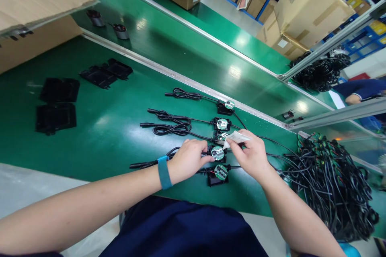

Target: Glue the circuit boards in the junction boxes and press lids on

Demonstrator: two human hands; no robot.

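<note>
1. In the row of five units near the middle of the green table (pixel 114 140): the fourth round board (pixel 217 153), counted from the far end, face up on a black housing.
2. At its left end, a narrow grip by the left hand (pixel 188 160), thumb and fingers close about the black part; cannot tell whether pressed on housing or cable.
3. Just to the far right, over the third round board (pixel 222 136), a small white sheet (pixel 238 137) pinched between thumb and fingers of the right hand (pixel 251 154).
4. Nearest in the row, the fifth round board (pixel 221 172), off-centre on its housing (pixel 217 181), with red wire showing. Farther off, the second round board (pixel 222 124) and the first round board (pixel 229 105).
5. Judged partway along: already at the housings, all five boards, with cables attached; still open, every one, with no lid in place.
6. To the left, well apart and unjoined to the row, flat black parts (pixel 58 90).
7. To the right, a large pile of cabled boards (pixel 328 184), apparently yet to be laid out likewise.
8. Beyond the metal frame at far right, a co-worker's arm (pixel 353 99).
</note>
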